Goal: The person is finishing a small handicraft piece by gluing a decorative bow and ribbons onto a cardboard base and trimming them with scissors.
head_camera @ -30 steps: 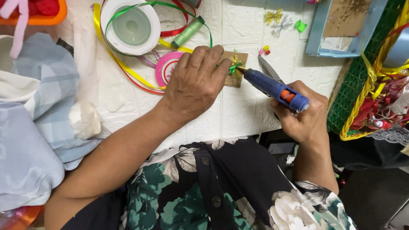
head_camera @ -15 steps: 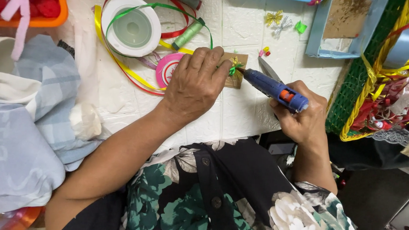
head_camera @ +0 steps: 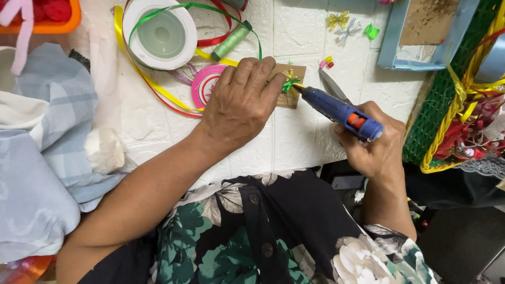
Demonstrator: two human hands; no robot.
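Your hands hold a small bow and a glue gun over a brown card on the desk.

From the left: folded pale blue cloth (head_camera: 32, 168), then a white ribbon spool (head_camera: 162, 31) trailing yellow, red and green ribbon, then a pink tape roll (head_camera: 207, 84). Your left hand (head_camera: 240, 105) lies palm down, fingers pinching the green and gold bow (head_camera: 288, 82) onto the brown card (head_camera: 291, 95). Your right hand (head_camera: 374, 145) is closed round the blue glue gun (head_camera: 342, 112), its nozzle touching the bow. Compared with a second ago, nothing has shifted: both hands stay put, so the gluing looks still under way. Scissors (head_camera: 335, 87) lie just behind the gun; a green basket (head_camera: 439, 117) sits at the right.
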